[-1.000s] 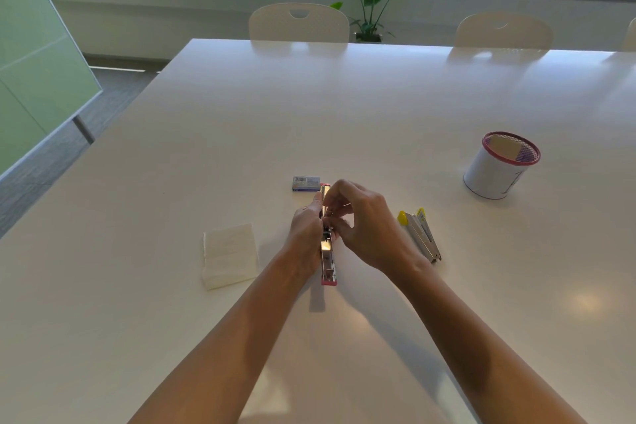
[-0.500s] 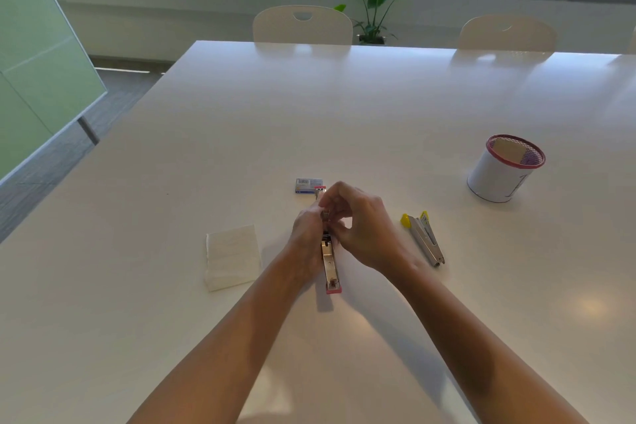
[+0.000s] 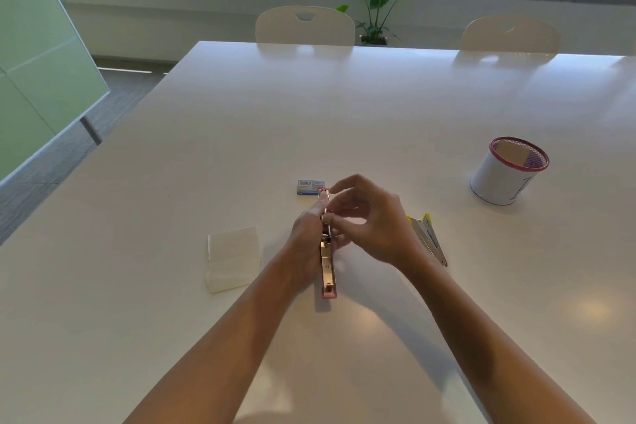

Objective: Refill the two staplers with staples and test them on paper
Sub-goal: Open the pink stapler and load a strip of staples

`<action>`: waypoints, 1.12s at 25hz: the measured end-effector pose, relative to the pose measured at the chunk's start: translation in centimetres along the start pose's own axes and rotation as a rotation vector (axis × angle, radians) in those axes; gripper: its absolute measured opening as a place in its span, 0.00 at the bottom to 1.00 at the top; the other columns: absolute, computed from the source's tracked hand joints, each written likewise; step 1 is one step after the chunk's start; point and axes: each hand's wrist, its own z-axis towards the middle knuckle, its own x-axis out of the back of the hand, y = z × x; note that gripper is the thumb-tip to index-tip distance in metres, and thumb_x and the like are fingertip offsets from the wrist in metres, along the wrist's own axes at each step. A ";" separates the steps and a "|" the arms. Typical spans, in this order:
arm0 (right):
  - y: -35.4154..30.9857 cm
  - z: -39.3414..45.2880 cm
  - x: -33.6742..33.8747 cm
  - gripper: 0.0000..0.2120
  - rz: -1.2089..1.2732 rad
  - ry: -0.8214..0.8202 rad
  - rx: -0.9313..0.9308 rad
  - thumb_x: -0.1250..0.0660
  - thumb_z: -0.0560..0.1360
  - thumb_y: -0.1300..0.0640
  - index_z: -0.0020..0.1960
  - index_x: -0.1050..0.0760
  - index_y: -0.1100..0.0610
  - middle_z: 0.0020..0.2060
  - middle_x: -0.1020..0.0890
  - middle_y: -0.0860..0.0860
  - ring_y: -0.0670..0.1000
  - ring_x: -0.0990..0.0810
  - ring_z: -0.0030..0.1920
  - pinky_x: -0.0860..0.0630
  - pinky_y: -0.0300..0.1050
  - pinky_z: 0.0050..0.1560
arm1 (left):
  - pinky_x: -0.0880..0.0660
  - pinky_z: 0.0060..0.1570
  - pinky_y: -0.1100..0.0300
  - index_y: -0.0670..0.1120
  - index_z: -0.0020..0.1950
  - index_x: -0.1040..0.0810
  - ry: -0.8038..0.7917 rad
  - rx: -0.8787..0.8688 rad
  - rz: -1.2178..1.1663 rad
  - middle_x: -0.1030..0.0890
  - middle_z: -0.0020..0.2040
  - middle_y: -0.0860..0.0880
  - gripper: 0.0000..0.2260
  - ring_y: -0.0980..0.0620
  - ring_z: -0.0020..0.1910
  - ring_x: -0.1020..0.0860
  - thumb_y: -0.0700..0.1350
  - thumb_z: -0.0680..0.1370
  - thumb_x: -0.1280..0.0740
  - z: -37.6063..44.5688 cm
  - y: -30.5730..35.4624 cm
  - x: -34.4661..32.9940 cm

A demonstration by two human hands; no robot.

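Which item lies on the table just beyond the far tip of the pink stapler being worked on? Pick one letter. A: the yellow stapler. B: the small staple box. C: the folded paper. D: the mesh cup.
B: the small staple box lies right at the far tip of the pink stapler, while the folded paper lies to its left and the yellow stapler and mesh cup to its right.

White table (image 3: 378, 107): 2 staplers (image 3: 327, 268) (image 3: 430, 239), staple box (image 3: 310, 187), folded paper (image 3: 234, 258), mesh cup (image 3: 506, 170)
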 end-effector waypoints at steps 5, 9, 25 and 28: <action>0.5 1.2 0.4 0.09 -0.145 0.012 -0.178 0.24 0.72 0.57 0.50 0.21 0.52 0.43 0.16 0.45 0.39 0.16 0.44 0.22 0.30 0.40 | 0.40 0.23 0.63 0.41 0.61 0.24 -0.090 -0.013 -0.007 0.35 0.32 0.49 0.26 0.55 0.26 0.37 0.61 0.83 0.48 0.1 -0.3 0.1; 0.2 1.7 0.1 0.12 -0.176 0.014 -0.186 0.22 0.69 0.58 0.48 0.22 0.52 0.41 0.17 0.45 0.38 0.17 0.40 0.25 0.28 0.35 | 0.38 0.24 0.62 0.42 0.62 0.26 -0.147 -0.082 0.032 0.35 0.31 0.49 0.29 0.55 0.26 0.36 0.65 0.82 0.51 0.0 -0.5 0.2; -2.4 -0.5 0.6 0.11 -0.299 -0.009 -0.030 0.23 0.70 0.61 0.47 0.22 0.52 0.42 0.19 0.44 0.41 0.17 0.40 0.19 0.34 0.41 | 0.34 0.27 0.62 0.46 0.57 0.23 -0.219 -0.295 0.291 0.29 0.38 0.44 0.35 0.54 0.31 0.31 0.73 0.76 0.51 -0.5 -1.2 0.8; -2.5 -0.8 0.5 0.10 -0.335 -0.002 -0.023 0.23 0.70 0.62 0.46 0.22 0.53 0.42 0.19 0.44 0.42 0.17 0.40 0.18 0.38 0.41 | 0.32 0.27 0.62 0.41 0.59 0.25 -0.218 -0.293 0.319 0.29 0.41 0.42 0.36 0.53 0.32 0.30 0.72 0.77 0.52 -0.5 -1.2 0.8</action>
